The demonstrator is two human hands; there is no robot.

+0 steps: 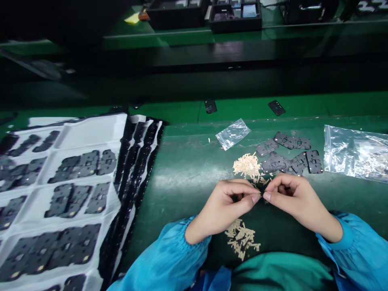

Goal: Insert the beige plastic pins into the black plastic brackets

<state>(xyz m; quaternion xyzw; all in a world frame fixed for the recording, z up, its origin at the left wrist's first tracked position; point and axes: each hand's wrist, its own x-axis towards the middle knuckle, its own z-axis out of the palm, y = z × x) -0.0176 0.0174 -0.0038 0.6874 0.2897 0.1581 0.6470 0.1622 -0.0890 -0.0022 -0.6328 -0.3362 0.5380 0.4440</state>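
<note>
My left hand (232, 202) and my right hand (291, 198) meet fingertip to fingertip above the green table, each pinched closed. What sits between the fingertips is tiny, dark and mostly hidden, so I cannot name it. Just beyond the fingers lies a pile of small beige strips (247, 165). A second heap of beige strips (241, 238) rests nearer my body, below the left wrist. Several flat black plastic plates with cut-outs (274, 162) are scattered behind my right hand.
On the left, stacked white-lined trays (87, 135) hold many black plates. A small clear bag (233, 134) lies behind the strips, and a larger clear bag (354, 155) at the right. Two black plates (276, 107) lie farther back. Black bins (235, 25) stand on the shelf.
</note>
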